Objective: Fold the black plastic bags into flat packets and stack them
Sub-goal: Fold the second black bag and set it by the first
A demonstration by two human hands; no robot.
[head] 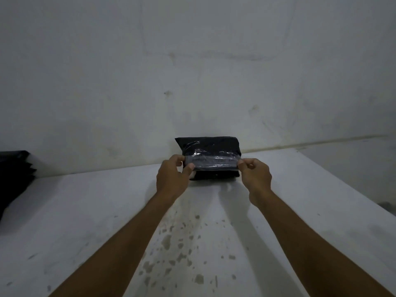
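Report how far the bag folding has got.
Done: one black packet looks folded flat, standing by the wall. In hand: left hand and right hand pinch a clear band across it. Left: black bags heaped at the table's left edge; no stack visible.

Your counter (300,221) is a white, scuffed surface that runs back to a pale wall, with its right edge falling away at an angle. The near middle of it is speckled with grey-brown stains and chipped patches, thickest between your forearms, and a few faint dark smudges mark the left part. At the back, close to the wall, you have a black folded bag packet (209,146) with a clear glossy band across it; whether its lower edge touches the counter cannot be told. At the far left edge sits a pile of black plastic bags (12,176), its corners fanned out in jagged layers.
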